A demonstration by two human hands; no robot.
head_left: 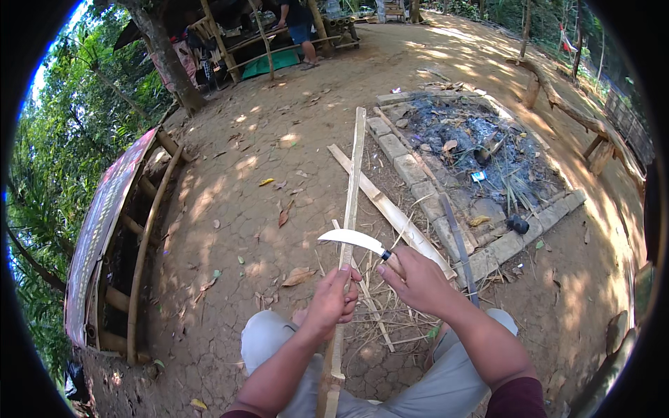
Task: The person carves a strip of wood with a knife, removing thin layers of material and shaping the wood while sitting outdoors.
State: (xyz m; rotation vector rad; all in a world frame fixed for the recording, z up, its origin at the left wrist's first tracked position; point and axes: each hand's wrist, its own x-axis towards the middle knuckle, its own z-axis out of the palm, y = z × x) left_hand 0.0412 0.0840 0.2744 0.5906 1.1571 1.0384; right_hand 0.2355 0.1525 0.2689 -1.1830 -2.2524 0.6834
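Note:
A long split bamboo strip (354, 167) runs upright through the middle of the view, from between my knees out over the ground. Closed around its lower part is my left hand (333, 301). My right hand (418, 279) grips the wooden handle of a sickle (354, 237). The sickle's curved, bright blade points left and crosses the strip just beyond my left hand; whether its edge touches the bamboo, I cannot tell. A wider bamboo slat (394, 212) lies on the ground behind, slanting toward my right knee.
Thin bamboo shavings (376, 306) litter the soil between my feet. To the right, a brick-edged fire pit (418, 177) holds ash, and a long flat dark strip (456, 237) leans at its edge. A bamboo bench (143, 244) stands left. Far back, a person (301, 31) is by a shelter.

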